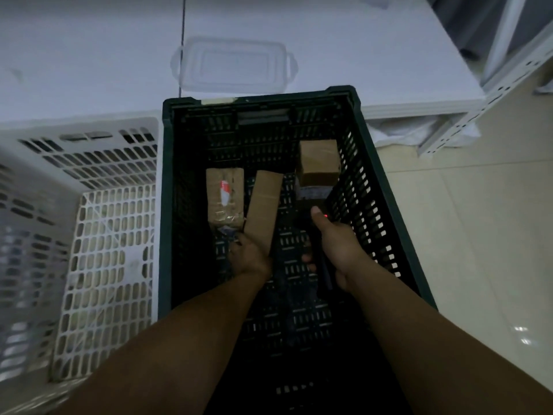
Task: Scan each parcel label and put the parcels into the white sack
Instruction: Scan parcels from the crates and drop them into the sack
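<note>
Looks straight down into a dark slatted crate (165, 190) set against the front edge of a white bench (359, 55), with pale tiled floor (478, 235) off to the right. Reaches in with both bare forearms.

Left grip (248, 256): curled round the near end of a long flat cardboard parcel (264, 202), tilted, far end pointing toward the crate's far wall. Just left of it, a second brown parcel (224, 193), flat on the crate bottom, taped, with a red-and-white mark on top; cannot tell whether touching or only close. In the far right corner, apart from those two, a squarish cardboard parcel (319, 160) up against the right wall.

Right grip (338, 244): wrapped round a black scanner (303, 229), thumb laid along its top, a small red light glowing beside the thumb tip; held low inside the crate, near the right wall, pointing away. Too dark to make out the scanner's front end or any label print.

Left of the dark crate, side by side with it, a white slatted crate (89, 133), blurred. On the bench, just beyond the dark crate, a clear plastic lid (233, 65) lying flat. Under the bench's right end, crumpled white material (401, 131) beside a perforated white metal frame (454, 130); cannot tell whether that is the sack.
</note>
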